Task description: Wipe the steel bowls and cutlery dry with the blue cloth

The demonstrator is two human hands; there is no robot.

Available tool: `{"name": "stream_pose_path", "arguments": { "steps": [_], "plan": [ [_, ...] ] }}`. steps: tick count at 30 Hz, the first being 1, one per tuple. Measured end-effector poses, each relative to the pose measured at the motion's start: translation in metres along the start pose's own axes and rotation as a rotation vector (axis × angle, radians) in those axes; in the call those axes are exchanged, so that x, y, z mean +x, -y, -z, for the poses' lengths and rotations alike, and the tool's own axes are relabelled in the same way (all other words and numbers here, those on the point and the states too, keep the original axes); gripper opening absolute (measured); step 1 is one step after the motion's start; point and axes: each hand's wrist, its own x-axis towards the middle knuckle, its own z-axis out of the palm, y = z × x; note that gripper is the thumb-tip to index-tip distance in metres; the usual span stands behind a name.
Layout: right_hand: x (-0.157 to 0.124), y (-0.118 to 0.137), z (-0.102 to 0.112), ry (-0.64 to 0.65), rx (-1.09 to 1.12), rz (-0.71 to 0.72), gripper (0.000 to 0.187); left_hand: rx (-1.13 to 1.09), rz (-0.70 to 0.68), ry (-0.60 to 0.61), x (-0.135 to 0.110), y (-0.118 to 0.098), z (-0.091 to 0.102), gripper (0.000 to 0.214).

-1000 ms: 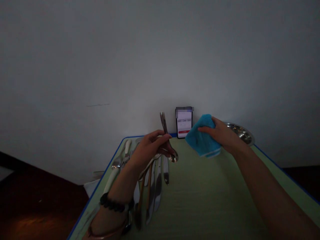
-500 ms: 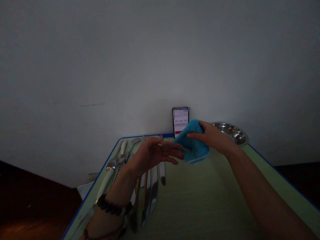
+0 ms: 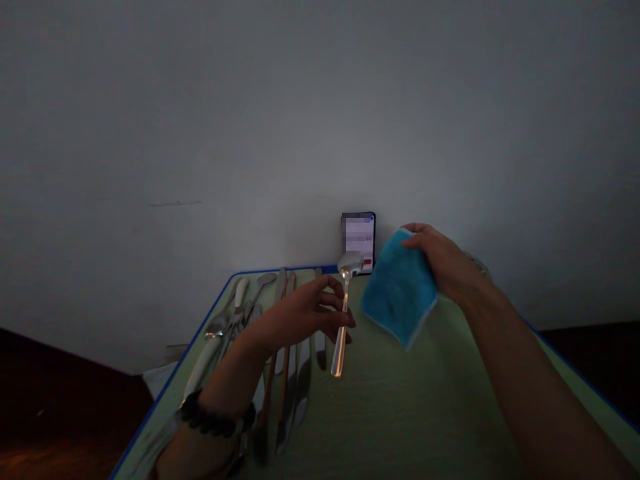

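A metal spoon point(image 3: 340, 347) is held bowl up in my left hand point(image 3: 310, 313), its handle between the thumb and fingers and slanting down over the table. My right hand point(image 3: 447, 263) grips a blue cloth point(image 3: 400, 293) by its upper corner, and the cloth hangs open just right of the spoon without touching it. Under and beside my left forearm lie several table knives point(image 3: 303, 387), spoons and forks on the table point(image 3: 390, 413). Part of this cutlery is hidden by the arm.
A phone point(image 3: 359, 233) with a lit screen leans on the wall behind the spoon. Behind my right wrist shows the rim of a metal bowl point(image 3: 479, 263). Blue edging runs round the light green table, which stands against a grey wall point(image 3: 250, 133).
The blue cloth has moved right, away from my left hand, and hangs more spread out. The spoon now shows upright in my left hand, whose fingers have closed on its handle.
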Motion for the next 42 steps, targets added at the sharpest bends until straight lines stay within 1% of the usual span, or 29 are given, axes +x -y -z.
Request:
{"name": "stream_pose_path", "arguments": {
  "steps": [2,4,7,10,12,14,15,17,19,20,23,26,28,29,31,32,34,36,38,39,40,41,42],
  "plan": [
    [-0.001,0.001,0.001,0.008,-0.041,0.002,0.043,0.077,0.008,0.019,0.0,0.001,0.001,0.027],
    [-0.002,0.0,0.003,0.038,-0.133,0.035,0.042,0.164,0.023,0.056,0.001,0.002,0.003,0.024],
    [-0.004,0.0,0.005,0.095,-0.315,0.135,0.038,0.236,0.009,0.068,0.001,0.003,0.003,0.016],
    [-0.011,0.005,0.006,0.144,-0.429,0.257,0.041,0.213,-0.027,0.03,0.001,0.004,0.002,0.011],
    [-0.016,0.01,0.006,0.231,-0.414,0.349,0.036,0.173,-0.03,-0.05,0.002,0.002,0.0,0.012],
    [-0.019,0.013,0.004,0.326,-0.33,0.441,0.026,0.149,-0.035,-0.177,0.004,0.0,-0.002,0.014],
    [-0.019,0.014,0.002,0.352,-0.282,0.47,0.021,0.157,-0.042,-0.246,0.004,-0.002,-0.003,0.016],
    [-0.019,0.013,-0.001,0.349,-0.199,0.487,0.018,0.216,-0.058,-0.356,0.004,-0.005,-0.004,0.025],
    [-0.018,0.011,-0.006,0.314,-0.108,0.466,0.022,0.301,-0.077,-0.405,0.003,-0.008,-0.005,0.035],
    [-0.018,0.01,-0.009,0.298,-0.051,0.459,0.023,0.333,-0.088,-0.409,0.002,-0.008,-0.005,0.038],
    [-0.019,0.01,-0.017,0.287,0.122,0.471,0.027,0.379,-0.109,-0.356,0.002,-0.008,-0.007,0.039],
    [-0.021,0.01,-0.021,0.321,0.217,0.469,0.028,0.379,-0.097,-0.282,0.002,-0.008,-0.007,0.031],
    [-0.02,0.009,-0.017,0.366,0.174,0.436,0.029,0.341,-0.082,-0.233,0.001,-0.008,-0.005,0.027],
    [-0.019,0.008,-0.014,0.411,0.107,0.405,0.033,0.31,-0.065,-0.21,0.0,-0.008,-0.003,0.026],
    [-0.016,0.005,-0.004,0.539,-0.094,0.329,0.041,0.263,-0.021,-0.166,-0.002,-0.009,0.001,0.024],
    [-0.015,0.004,0.0,0.608,-0.205,0.301,0.041,0.25,-0.002,-0.146,-0.004,-0.01,0.002,0.023],
    [-0.015,0.004,0.007,0.653,-0.376,0.304,0.038,0.233,0.015,-0.097,-0.006,-0.012,0.005,0.021],
    [-0.016,0.006,0.009,0.665,-0.433,0.325,0.036,0.205,0.023,-0.027,-0.007,-0.013,0.004,0.02],
    [-0.019,0.008,0.007,0.709,-0.399,0.259,0.034,0.194,0.031,0.031,-0.007,-0.013,0.003,0.021],
    [-0.02,0.009,0.006,0.719,-0.364,0.192,0.032,0.197,0.024,0.034,-0.006,-0.013,0.003,0.022],
    [-0.02,0.009,0.005,0.691,-0.319,0.122,0.03,0.205,0.013,0.014,-0.005,-0.011,0.003,0.024],
    [-0.02,0.008,0.005,0.623,-0.269,0.066,0.028,0.217,0.005,-0.023,-0.004,-0.009,0.003,0.026],
    [-0.019,0.007,0.006,0.527,-0.218,0.028,0.024,0.231,0.002,-0.074,-0.003,-0.007,0.004,0.028]
  ]
}}
